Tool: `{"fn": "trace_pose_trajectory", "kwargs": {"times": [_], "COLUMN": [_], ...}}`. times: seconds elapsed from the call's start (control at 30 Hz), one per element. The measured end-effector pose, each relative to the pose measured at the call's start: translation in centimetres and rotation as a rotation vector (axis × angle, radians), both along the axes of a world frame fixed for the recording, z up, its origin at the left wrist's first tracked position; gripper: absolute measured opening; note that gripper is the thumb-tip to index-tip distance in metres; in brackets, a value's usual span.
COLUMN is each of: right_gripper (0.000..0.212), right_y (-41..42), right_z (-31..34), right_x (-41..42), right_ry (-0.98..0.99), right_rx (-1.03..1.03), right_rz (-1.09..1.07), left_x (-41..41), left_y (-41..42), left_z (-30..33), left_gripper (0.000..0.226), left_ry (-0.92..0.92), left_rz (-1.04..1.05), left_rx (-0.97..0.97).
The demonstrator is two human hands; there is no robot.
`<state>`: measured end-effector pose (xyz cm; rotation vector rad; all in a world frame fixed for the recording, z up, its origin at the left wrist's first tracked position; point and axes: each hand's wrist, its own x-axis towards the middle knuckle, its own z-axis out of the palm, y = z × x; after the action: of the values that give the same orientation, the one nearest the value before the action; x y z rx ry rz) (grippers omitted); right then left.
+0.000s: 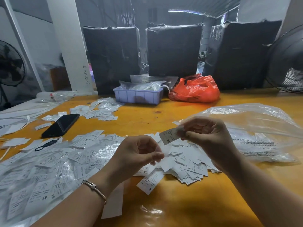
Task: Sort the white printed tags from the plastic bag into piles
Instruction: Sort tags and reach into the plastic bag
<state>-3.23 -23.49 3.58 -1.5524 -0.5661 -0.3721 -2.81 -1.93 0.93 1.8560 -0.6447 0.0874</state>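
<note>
Tabletop [180, 202] of orange wood fills the view, with three black-wrapped boxes [173, 49] standing along its far edge at 12 o'clock. At 3 o'clock lies the clear plastic bag [255, 125], crumpled and printed with faint text, its mouth turned toward the middle. A wide spread of white printed tags [49, 169] mixed with small clear sleeves covers the table from 7 to 9 o'clock, and a denser heap of tags [186, 163] sits at the centre, just beside the bag. At 1 o'clock of that heap rests a red plastic bag [195, 89], touching a lilac tray [139, 95] stuffed with clear packets. A black phone [61, 125] lies at 10 o'clock. The right hand [208, 136] hovers over the central heap, its thumb and fingers pinching one tag marked XS [168, 135]. The left hand [139, 153], with a bracelet [95, 189] on the wrist, hangs at 8 o'clock of the right, fingers curled with thumb meeting forefinger; whether it grips anything I cannot tell. A tag marked S [150, 181] lies below it.
</note>
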Motion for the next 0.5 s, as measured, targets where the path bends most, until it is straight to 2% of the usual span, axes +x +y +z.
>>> {"fn": "trace_pose_trajectory", "kwargs": {"times": [0.27, 0.37, 0.5], "right_gripper": [0.009, 0.017, 0.005], "right_y": [-0.19, -0.33, -0.27], "right_z": [0.07, -0.13, -0.20], "right_x": [-0.01, 0.20, 0.20], "right_ry": [0.045, 0.055, 0.067], "right_rx": [-0.104, -0.122, -0.160], "right_rz": [0.012, 0.002, -0.017], "left_x": [0.08, 0.09, 0.11], "left_y": [-0.05, -0.08, -0.10], "left_z": [0.03, 0.00, -0.04], "left_gripper": [0.024, 0.020, 0.019], "left_ry": [-0.008, -0.010, -0.001], "left_rz": [-0.011, -0.021, -0.026], "left_rx": [0.013, 0.011, 0.013]}}
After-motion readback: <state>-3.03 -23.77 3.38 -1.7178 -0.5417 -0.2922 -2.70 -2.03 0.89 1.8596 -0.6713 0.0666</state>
